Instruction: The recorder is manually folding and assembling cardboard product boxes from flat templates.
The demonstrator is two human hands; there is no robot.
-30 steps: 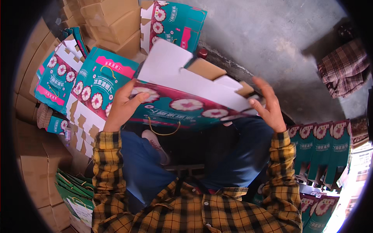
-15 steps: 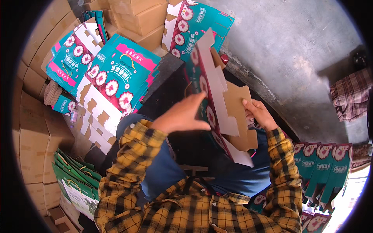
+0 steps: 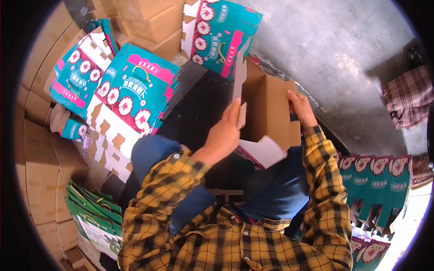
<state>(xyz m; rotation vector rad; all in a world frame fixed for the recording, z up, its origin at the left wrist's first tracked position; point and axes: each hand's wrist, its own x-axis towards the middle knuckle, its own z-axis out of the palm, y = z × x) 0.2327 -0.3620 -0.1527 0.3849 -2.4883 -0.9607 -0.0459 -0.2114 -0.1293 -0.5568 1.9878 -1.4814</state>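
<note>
Between my hands a cardboard carton [image 3: 276, 103] stands spread into a box shape, its plain brown inside facing up and its white-backed flaps sticking out. My left hand [image 3: 222, 135] grips the carton's left wall near a flap, fingers along the edge. My right hand [image 3: 302, 108] holds the brown right wall, thumb on top and fingers behind it. The carton is above my lap, between my knees in blue trousers. Its printed outside is mostly hidden.
Flat teal and pink printed cartons [image 3: 135, 83] lie stacked at left, more [image 3: 224, 34] at the far side. Brown boxes [image 3: 43, 167] line the left. Green bags [image 3: 92, 217] stand lower left, folded-up teal cartons [image 3: 377, 189] at right. A plaid cloth [image 3: 407, 97] hangs by the grey wall.
The carton has gone from nearly flat to spread into a box, its inside now facing up. My left hand has moved from its printed side onto its left wall.
</note>
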